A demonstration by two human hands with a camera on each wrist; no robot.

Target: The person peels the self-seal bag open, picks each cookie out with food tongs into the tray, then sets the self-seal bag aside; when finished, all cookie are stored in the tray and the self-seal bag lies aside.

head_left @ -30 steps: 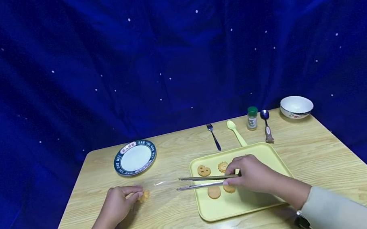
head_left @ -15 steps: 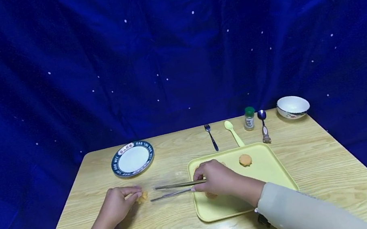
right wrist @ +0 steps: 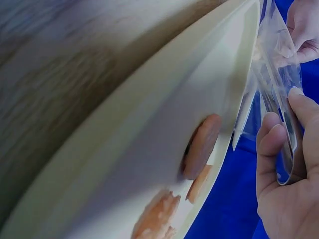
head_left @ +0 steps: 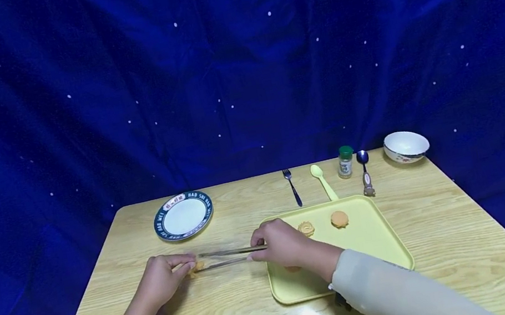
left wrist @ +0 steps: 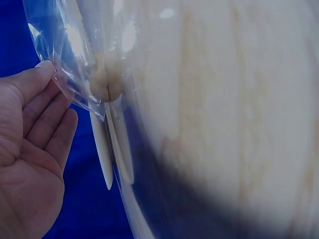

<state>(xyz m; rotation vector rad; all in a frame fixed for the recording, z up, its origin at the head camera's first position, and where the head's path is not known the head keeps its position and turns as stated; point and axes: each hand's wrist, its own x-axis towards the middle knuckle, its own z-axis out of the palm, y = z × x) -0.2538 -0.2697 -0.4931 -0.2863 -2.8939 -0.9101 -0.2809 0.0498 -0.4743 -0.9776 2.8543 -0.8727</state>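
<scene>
Thumb and fingertips of my left hand [head_left: 164, 277] pinch the end of a clear plastic bag [left wrist: 70, 37] over the table's left side. A yellowish cookie [left wrist: 106, 82] shows through the film, right by those fingertips. My right hand [head_left: 284, 242] holds metal tongs [head_left: 233, 251] between thumb and fingers above the tray's left part. The two tong arms stand apart, reaching left into the bag toward the cookie. Under the right hand lies a pale yellow tray [head_left: 345, 279] with a ring-shaped cookie [head_left: 306, 228] and a round cookie [head_left: 339, 219]; other cookies are partly hidden by the hand.
A blue-rimmed plate [head_left: 184, 216] stands at the back left. Behind the tray lie a fork [head_left: 293, 189], a yellow spoon [head_left: 324, 183] and a dark spoon [head_left: 366, 174], with a green-capped jar [head_left: 345, 162] between the spoons. A white bowl [head_left: 405, 146] sits at the back right corner.
My right hand has moved left with the tongs, from over the tray's middle to its left edge, bringing the tips to the cookie in the bag. The left hand stays put.
</scene>
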